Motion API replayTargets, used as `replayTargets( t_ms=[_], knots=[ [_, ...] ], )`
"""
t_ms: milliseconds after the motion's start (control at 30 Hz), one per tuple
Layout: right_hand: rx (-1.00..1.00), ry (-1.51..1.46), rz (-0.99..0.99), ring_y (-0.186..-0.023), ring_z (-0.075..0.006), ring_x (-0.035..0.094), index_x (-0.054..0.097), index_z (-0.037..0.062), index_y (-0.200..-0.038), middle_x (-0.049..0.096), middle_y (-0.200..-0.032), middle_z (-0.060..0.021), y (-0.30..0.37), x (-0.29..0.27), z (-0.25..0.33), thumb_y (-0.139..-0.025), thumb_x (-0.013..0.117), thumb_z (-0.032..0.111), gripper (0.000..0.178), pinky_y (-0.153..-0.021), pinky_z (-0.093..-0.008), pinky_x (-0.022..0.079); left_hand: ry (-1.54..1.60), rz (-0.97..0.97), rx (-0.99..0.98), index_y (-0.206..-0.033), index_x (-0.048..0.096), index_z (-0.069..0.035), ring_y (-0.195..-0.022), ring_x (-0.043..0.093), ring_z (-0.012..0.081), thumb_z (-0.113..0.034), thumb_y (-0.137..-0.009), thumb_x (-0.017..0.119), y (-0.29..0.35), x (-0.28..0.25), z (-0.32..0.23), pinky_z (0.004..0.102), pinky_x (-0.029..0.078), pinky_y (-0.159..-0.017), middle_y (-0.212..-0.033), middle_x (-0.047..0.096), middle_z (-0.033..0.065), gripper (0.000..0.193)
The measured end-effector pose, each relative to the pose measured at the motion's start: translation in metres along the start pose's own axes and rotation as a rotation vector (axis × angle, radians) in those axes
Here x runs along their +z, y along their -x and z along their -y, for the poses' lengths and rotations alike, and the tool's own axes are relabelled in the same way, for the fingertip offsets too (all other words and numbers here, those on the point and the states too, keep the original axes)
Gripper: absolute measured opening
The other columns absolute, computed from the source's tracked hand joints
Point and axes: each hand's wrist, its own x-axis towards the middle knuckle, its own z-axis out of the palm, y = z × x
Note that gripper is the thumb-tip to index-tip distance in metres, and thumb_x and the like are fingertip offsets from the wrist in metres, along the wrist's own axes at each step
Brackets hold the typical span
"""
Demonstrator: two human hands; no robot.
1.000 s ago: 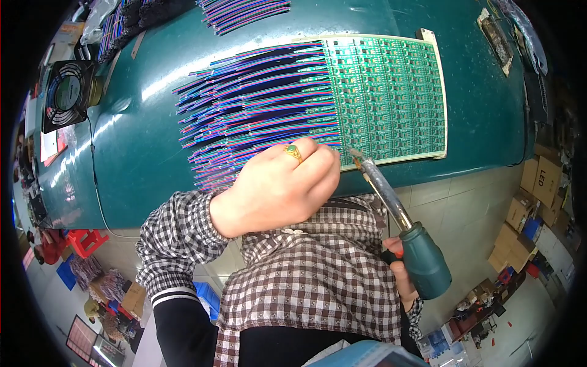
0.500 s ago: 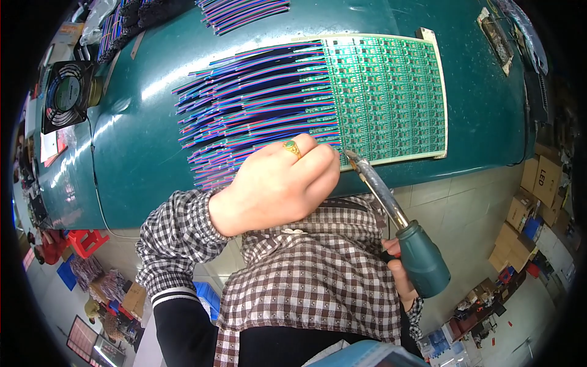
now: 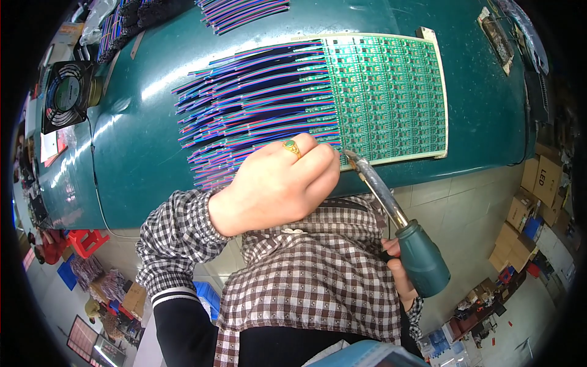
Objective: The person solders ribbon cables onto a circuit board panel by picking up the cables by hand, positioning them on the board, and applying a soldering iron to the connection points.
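A panel of small green circuit boards (image 3: 385,98) lies on the green tabletop, edged by a pale frame. Rows of thin flat multicoloured wires (image 3: 257,101) run leftward from its left part. My left hand (image 3: 278,177), with a ring on one finger, is closed in a pinch at the wires by the panel's near edge; its fingertips are mostly hidden. My right hand (image 3: 400,278) is wrapped round the green handle of a soldering iron (image 3: 385,199), partly hidden behind it. The iron's tip touches or nearly touches the panel, just right of my left fingertips.
More wires (image 3: 244,13) lie at the far edge. A black fan (image 3: 66,96) stands at the left with its cable (image 3: 96,183) trailing off the table. A worn metal tray (image 3: 494,41) sits far right. Cardboard boxes (image 3: 541,183) are stacked on the floor to the right.
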Motion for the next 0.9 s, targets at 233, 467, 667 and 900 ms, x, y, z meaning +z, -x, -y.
replayTargets(
  t_ms=[233, 467, 667, 900],
  knots=[
    [-0.003, -0.004, -0.003, -0.089, -0.0238, 0.072, 0.073, 0.0026, -0.108, 0.075, -0.092, -0.0064, -0.0004, 0.0000, -0.0002, -0.079, 0.088, 0.041, 0.051, -0.082, -0.0364, 0.057, -0.004, 0.006, 0.004, -0.105, 0.071, 0.002, -0.081, 0.062, 0.0182, -0.007, -0.072, 0.071, -0.0003, -0.0006, 0.0002, 0.0279, 0.051, -0.059, -0.096, 0.061, 0.0065, 0.035],
    [-0.064, 0.088, 0.032, -0.089, -0.0240, 0.072, 0.073, 0.0021, -0.109, 0.075, -0.093, -0.0067, -0.0016, -0.0023, -0.0022, -0.078, 0.089, 0.039, 0.051, -0.082, -0.0362, 0.057, -0.004, 0.000, 0.003, -0.106, 0.071, 0.003, -0.081, 0.062, 0.0184, -0.007, -0.071, 0.070, 0.0008, 0.0006, 0.0010, 0.0280, 0.052, -0.059, -0.096, 0.061, 0.0068, 0.037],
    [-0.011, -0.068, -0.059, -0.088, -0.0228, 0.073, 0.074, 0.0026, -0.105, 0.076, -0.094, -0.0070, 0.0014, 0.0027, 0.0001, -0.077, 0.090, 0.037, 0.047, -0.083, -0.0347, 0.056, -0.002, 0.004, 0.006, -0.106, 0.071, 0.003, -0.081, 0.062, 0.0185, -0.007, -0.071, 0.070, -0.0002, -0.0012, 0.0001, 0.0280, 0.052, -0.060, -0.096, 0.061, 0.0068, 0.037],
    [0.050, -0.141, -0.068, -0.089, -0.0224, 0.073, 0.074, 0.0028, -0.106, 0.076, -0.094, -0.0064, -0.0014, 0.0025, 0.0072, -0.077, 0.090, 0.039, 0.049, -0.083, -0.0346, 0.056, 0.005, 0.004, 0.005, -0.107, 0.071, 0.003, -0.081, 0.062, 0.0185, -0.007, -0.071, 0.070, 0.0003, -0.0014, 0.0004, 0.0282, 0.052, -0.060, -0.097, 0.061, 0.0069, 0.038]
  ],
)
